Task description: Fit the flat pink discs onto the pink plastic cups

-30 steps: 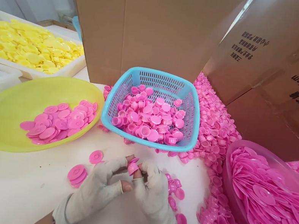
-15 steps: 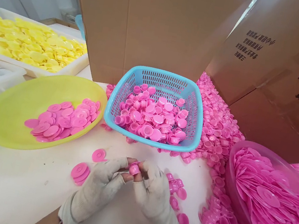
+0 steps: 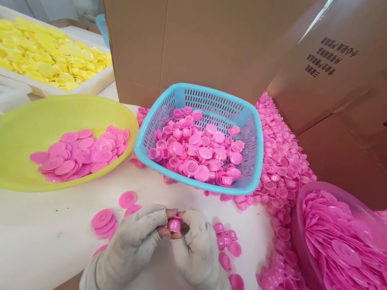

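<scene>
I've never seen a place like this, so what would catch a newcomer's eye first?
Probably the blue basket of small pink cups, mid-picture, with more pink pieces heaped behind and to its right. In front, the left hand and right hand, in pale gloves, hold one pink piece between them.

Cardboard carton (image 3: 361, 129), right of and behind the blue basket (image 3: 193, 183): black upside-down print, "38*24cm", larger Chinese characters alongside, partly cut off; nearer the basket, four lines of smaller Chinese characters, too small to read surely.
</scene>
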Demonstrator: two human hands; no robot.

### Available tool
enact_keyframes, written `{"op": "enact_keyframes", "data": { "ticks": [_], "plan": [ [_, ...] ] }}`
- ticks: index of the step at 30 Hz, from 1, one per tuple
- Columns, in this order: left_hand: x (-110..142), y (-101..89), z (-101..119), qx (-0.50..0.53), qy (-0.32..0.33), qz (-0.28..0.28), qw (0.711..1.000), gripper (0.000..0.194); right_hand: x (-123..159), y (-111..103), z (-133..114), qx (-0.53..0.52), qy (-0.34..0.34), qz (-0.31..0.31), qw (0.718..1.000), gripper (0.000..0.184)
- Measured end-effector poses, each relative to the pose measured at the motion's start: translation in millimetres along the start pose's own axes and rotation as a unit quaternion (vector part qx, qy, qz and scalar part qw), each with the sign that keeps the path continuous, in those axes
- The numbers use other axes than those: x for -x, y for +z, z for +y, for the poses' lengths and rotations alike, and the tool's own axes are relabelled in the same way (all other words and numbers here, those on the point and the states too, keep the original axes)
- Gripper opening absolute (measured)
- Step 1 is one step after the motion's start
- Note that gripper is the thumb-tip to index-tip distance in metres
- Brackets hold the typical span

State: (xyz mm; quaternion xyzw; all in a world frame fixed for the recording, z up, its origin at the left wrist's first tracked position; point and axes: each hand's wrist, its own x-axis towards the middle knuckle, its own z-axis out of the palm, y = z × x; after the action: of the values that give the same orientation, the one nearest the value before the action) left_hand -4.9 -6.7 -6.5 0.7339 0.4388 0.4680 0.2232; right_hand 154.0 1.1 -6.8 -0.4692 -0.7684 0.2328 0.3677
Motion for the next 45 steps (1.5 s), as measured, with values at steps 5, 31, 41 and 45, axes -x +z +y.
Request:
{"op": "enact_keyframes", "data": {
  "ticks": [5,31,41,45],
  "plan": [
    [-5.5,-1.2,-3.9,0.106,-0.195,-0.03,0.975,0.025,-1.9,1.8,5.1,-0.048,0.014,-0.012,0.999,0.02],
    [-8.4,-9.2,-13.5,0.081,-0.171,-0.029,0.982,0.026,-12.1,-4.7,-2.9,-0.123,0.027,-0.084,0.988,0.006],
    [3.6,59.5,10.0,-0.009,0.031,-0.256,0.966,0.025,-54.3,-89.0,-15.7,0.044,-0.068,0.236,0.968,0.052],
    [12.5,87.0,15.8,-0.038,0.045,-0.286,0.956,0.027,-44.1,-66.8,-15.1,0.026,-0.079,0.08,0.993,0.021]
  ]
}}
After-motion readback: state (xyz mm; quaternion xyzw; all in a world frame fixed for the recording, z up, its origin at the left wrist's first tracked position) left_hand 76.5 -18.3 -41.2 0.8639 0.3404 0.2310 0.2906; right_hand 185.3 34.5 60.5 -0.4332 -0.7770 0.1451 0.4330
